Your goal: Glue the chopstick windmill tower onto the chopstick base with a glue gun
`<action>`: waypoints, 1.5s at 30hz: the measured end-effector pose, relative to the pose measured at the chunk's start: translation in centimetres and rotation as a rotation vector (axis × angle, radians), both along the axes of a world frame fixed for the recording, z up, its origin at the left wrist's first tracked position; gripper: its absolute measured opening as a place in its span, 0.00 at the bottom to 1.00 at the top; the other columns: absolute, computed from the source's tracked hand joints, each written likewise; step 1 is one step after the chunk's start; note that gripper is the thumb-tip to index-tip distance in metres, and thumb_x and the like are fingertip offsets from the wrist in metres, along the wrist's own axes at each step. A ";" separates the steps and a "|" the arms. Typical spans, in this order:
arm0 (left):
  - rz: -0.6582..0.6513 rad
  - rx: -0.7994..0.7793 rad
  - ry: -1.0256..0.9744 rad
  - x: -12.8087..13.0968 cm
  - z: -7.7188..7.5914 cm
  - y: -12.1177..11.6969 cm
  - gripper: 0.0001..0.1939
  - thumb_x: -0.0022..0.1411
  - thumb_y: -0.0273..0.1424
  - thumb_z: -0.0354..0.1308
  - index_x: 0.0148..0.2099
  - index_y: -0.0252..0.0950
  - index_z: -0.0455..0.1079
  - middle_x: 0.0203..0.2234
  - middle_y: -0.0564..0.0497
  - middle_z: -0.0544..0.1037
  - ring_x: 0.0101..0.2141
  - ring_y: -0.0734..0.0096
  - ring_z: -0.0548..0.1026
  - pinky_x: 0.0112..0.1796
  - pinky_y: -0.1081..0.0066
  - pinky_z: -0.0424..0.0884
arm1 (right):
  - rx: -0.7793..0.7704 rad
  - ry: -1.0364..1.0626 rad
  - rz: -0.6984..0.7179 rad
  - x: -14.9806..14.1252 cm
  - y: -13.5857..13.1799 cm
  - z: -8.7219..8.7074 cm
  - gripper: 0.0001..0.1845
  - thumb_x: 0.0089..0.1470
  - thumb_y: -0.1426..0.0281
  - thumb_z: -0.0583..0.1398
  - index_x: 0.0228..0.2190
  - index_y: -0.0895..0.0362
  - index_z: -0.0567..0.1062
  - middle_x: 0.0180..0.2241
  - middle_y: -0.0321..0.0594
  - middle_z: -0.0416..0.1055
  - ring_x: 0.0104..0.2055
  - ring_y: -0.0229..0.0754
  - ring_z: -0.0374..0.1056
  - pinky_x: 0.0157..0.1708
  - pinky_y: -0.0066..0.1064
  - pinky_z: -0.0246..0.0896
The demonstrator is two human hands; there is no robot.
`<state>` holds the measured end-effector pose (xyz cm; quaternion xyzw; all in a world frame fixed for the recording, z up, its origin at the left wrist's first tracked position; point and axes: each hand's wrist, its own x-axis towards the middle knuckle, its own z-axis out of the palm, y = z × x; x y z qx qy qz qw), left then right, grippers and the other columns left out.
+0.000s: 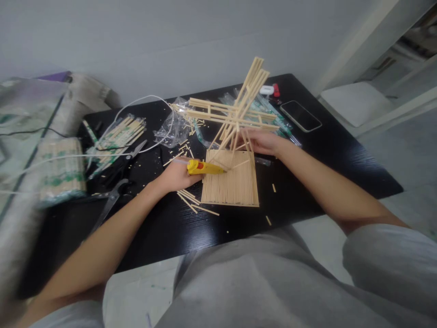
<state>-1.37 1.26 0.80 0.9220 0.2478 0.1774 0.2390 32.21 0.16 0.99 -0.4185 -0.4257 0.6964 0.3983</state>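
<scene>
My left hand (179, 175) is wrapped round a yellow glue gun (206, 167), its nozzle pointing right over the flat base (232, 189) of a windmill model made of thin wooden sticks. Slanting sticks rise from the base's far part to the crossed windmill blades (235, 116). Behind these legs, my right hand (259, 141) grips the model's frame from the right, with the fingertips partly hidden by sticks. One loose-looking stick (241, 165) lies slanted near the nozzle; whether it is glued I cannot tell.
Loose sticks (187, 200), scissors (136, 150) and pliers-like cutters (112, 200) lie on the left. Bundled sticks (63, 171) and a white cable (150, 98) are farther left. Clear plastic wrapping (174, 125) sits behind. A phone (300, 116) rests at the right of the black table (358, 177).
</scene>
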 end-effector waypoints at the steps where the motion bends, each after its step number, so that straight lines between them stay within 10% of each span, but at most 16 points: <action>1: 0.001 -0.001 0.000 0.0 0.0 0.0 0.09 0.64 0.31 0.66 0.31 0.37 0.72 0.25 0.54 0.78 0.27 0.70 0.76 0.31 0.71 0.68 | 0.003 0.008 0.002 0.0 0.0 -0.1 0.15 0.76 0.76 0.56 0.39 0.60 0.82 0.36 0.45 0.83 0.38 0.42 0.81 0.50 0.36 0.79; 45: -0.003 0.001 -0.025 0.0 0.1 0.0 0.10 0.64 0.33 0.66 0.31 0.37 0.72 0.25 0.54 0.79 0.27 0.70 0.76 0.31 0.70 0.68 | 0.014 -0.015 -0.015 0.0 -0.1 0.1 0.12 0.76 0.72 0.60 0.39 0.58 0.82 0.37 0.43 0.82 0.39 0.42 0.81 0.55 0.39 0.78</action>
